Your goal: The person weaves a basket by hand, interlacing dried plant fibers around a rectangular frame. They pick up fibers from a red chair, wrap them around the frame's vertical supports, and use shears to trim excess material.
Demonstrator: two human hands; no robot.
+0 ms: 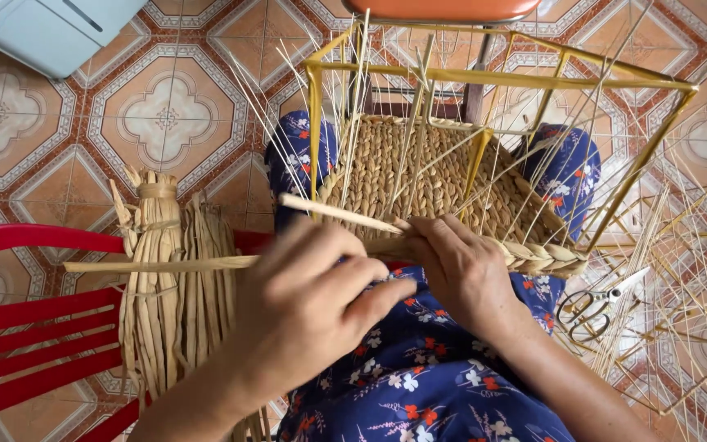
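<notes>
Pinching pale fibre strand (165, 263) in left hand (317, 286), right hand (460, 266) clamped on basket's braided rim (546, 255), mid-weave; probably next: tucking between stakes (353, 90).

No packages, labels, signs or screens seen in head view. No printed or written surface visible anywhere in frame.
</notes>
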